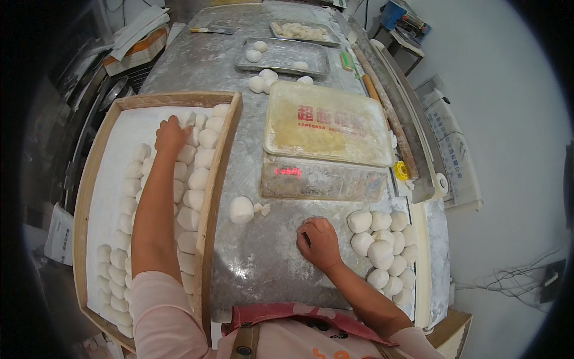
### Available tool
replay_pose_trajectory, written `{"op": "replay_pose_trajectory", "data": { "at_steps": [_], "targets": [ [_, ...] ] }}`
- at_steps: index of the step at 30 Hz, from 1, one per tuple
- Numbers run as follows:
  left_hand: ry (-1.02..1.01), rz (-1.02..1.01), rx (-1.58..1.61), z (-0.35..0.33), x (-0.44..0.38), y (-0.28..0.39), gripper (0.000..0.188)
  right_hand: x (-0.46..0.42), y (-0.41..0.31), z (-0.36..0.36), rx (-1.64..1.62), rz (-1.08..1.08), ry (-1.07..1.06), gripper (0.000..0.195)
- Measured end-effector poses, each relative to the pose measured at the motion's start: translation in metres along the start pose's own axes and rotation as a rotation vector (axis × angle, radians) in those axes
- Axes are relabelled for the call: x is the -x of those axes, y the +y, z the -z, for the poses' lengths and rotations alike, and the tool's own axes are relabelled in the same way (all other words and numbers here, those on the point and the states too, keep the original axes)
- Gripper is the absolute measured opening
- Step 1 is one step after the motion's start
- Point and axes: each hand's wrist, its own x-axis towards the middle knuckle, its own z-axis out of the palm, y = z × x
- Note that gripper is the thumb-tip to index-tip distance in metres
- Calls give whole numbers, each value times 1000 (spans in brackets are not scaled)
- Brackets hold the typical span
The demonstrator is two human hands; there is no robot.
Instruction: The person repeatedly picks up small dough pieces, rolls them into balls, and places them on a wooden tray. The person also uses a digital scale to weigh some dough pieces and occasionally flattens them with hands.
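My left hand (pixel 172 134) reaches into a wooden tray (pixel 219 175) lined with white paper. Its thumb and fingertips touch a white dough ball (pixel 186 119) near the far end of the rows; whether they grip it is hidden. Rows of similar dough balls (pixel 194 199) fill much of the tray, partly behind my left forearm. Loosely curled, my right hand (pixel 319 242) rests over the floured metal table (pixel 269 269), with a dark hollow and no dough showing in it. A single dough ball (pixel 241 210) and small dough scraps (pixel 262 209) lie left of that hand.
At right, dough balls (pixel 381 254) form a cluster. Ahead stands a digital scale (pixel 323 179) under a floured plastic lid (pixel 329 139). Farther off are a metal tray (pixel 287 54) with dough balls and another (pixel 305 32) with dough pieces. A long rolling pin (pixel 385 107) lies along the right side.
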Motion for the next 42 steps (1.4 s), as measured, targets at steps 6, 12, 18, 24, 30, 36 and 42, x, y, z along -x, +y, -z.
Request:
{"op": "replay_pose_trajectory", "data": {
  "at_steps": [6, 12, 18, 24, 30, 36, 42],
  "targets": [
    [49, -94, 165, -19, -35, -34, 52, 0, 0, -1, -22, 11, 39, 13],
    [-131, -6, 671, -16, -41, -52, 39, -2, 0, 0, -23, 3, 28, 13],
    [-246, 80, 901, -4, -40, -61, 31, -6, 2, 0, -35, 1, 11, 14],
    [-4, -97, 435, -21, -31, -46, 54, -7, 1, 0, -10, -9, -1, 14],
    [-12, -120, 196, -9, -22, -26, 72, -6, 3, 0, -8, -19, 9, 13],
    [-51, -76, 106, -3, -19, -17, 73, -7, 1, 0, -21, -20, 21, 13],
    [-50, -48, 71, -1, -16, -13, 74, -6, 2, 0, -37, -22, 22, 13]
  ]
}}
